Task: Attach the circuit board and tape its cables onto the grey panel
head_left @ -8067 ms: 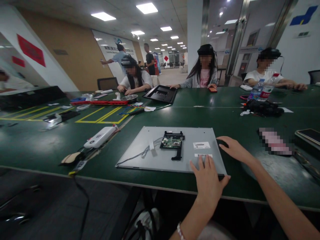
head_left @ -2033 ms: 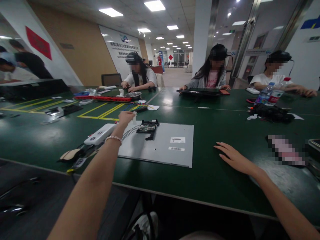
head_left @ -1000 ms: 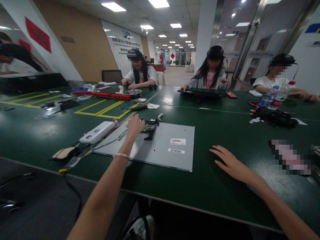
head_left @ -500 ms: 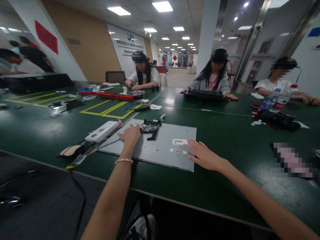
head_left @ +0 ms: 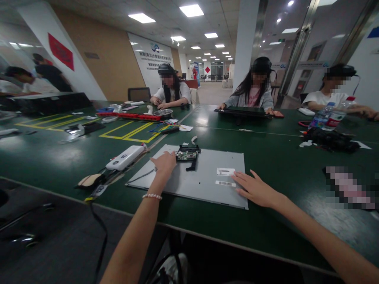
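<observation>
Sitting far back: metal bowl (head_left: 164,114), contents unclear. Grey panel (head_left: 204,173) under left hand (head_left: 166,162), grip unclear, and open right hand (head_left: 257,189).

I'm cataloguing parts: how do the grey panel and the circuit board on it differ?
The grey panel is broad; the circuit board is far smaller. The panel is mostly plain, while the board is green and crowded with small parts. The panel lies on the table; the board sits on the panel. Both lie flat.

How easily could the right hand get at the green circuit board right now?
Probably yes, easily: only a flat label, bare grey panel and black bracket lie between the right hand and circuit board; the left hand is beyond.
</observation>
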`<state>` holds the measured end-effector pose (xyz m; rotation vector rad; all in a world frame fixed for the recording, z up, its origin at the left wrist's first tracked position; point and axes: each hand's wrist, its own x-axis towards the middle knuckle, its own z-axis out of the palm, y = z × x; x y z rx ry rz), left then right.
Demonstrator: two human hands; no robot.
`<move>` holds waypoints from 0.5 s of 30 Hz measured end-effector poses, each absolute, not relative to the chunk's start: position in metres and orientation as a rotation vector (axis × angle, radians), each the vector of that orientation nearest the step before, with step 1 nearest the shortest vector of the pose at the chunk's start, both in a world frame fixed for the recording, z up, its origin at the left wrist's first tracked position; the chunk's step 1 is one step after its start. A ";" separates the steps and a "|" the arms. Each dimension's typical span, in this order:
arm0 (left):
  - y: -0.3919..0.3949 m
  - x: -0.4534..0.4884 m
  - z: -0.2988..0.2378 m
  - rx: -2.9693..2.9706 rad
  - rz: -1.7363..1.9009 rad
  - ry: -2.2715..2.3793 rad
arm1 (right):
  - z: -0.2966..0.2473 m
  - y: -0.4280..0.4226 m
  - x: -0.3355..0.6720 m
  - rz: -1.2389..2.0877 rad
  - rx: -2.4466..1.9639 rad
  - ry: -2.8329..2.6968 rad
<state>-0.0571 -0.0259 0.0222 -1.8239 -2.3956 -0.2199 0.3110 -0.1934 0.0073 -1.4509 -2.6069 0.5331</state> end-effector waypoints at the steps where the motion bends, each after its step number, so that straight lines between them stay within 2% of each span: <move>1: -0.030 -0.053 0.022 -1.838 -0.202 -2.386 | 0.006 -0.197 0.315 0.511 -1.463 -2.613; 15: -0.101 -0.016 0.028 -2.146 -0.129 -2.183 | 0.008 -0.238 0.364 0.342 -1.647 -2.514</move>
